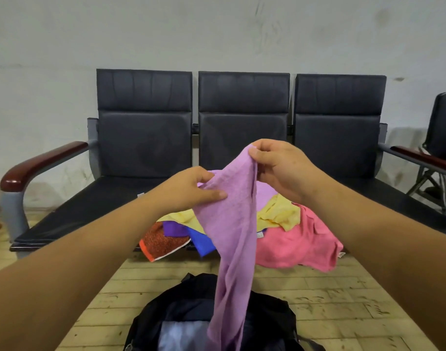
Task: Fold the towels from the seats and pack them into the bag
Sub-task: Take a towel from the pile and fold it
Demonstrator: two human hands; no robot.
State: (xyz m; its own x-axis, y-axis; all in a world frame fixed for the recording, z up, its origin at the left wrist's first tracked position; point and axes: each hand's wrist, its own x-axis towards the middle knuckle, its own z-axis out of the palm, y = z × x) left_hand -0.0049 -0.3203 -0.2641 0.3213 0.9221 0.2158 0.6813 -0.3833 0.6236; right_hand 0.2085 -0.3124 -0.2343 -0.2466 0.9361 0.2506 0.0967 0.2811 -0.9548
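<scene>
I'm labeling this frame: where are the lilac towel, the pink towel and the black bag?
lilac towel (pixel 230 224): head view, middle of hanging cloth.
pink towel (pixel 298 245): head view, its middle.
black bag (pixel 267 315): head view, right side.

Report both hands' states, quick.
Left hand: pinching the lilac towel at one edge.
Right hand: pinching the same towel's raised top corner.
</scene>
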